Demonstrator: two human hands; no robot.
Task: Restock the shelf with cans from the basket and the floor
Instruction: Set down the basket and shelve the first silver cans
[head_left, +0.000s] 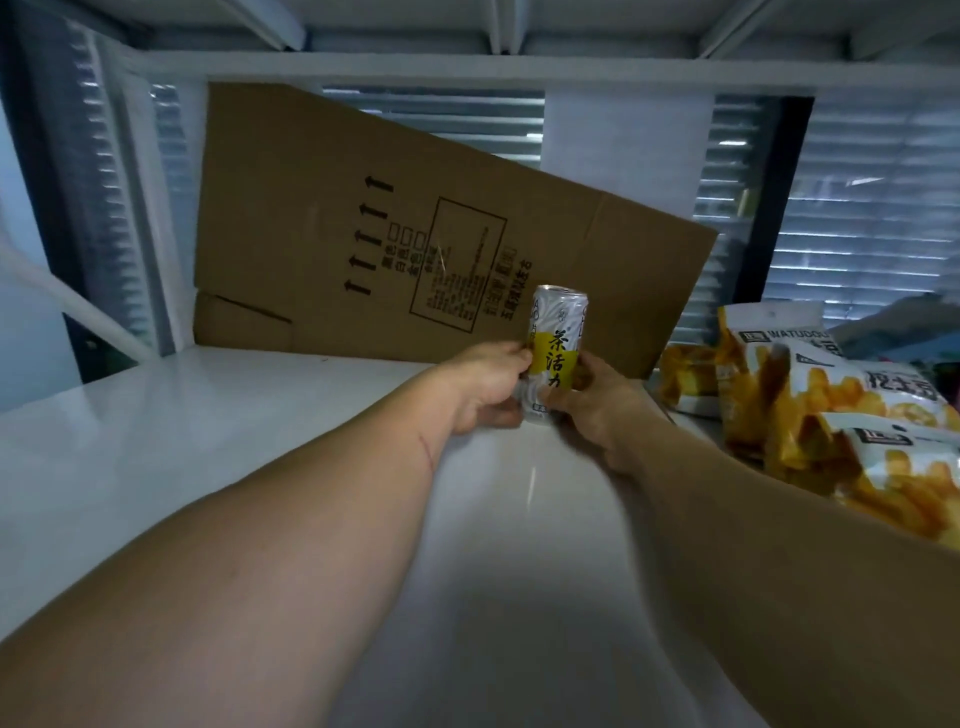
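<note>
A slim silver can with a yellow label and black characters stands upright at mid-depth on the white shelf. My left hand grips its lower left side with curled fingers. My right hand holds its lower right side, thumb on the label. Both arms reach forward over the shelf board. The can's bottom is hidden behind my fingers, so I cannot tell whether it touches the shelf. Neither the basket nor the floor is in view.
A flattened cardboard box leans tilted against the back of the shelf, right behind the can. Several snack bags printed with fries lie on the right. The shelf above sits close overhead. Window blinds show behind.
</note>
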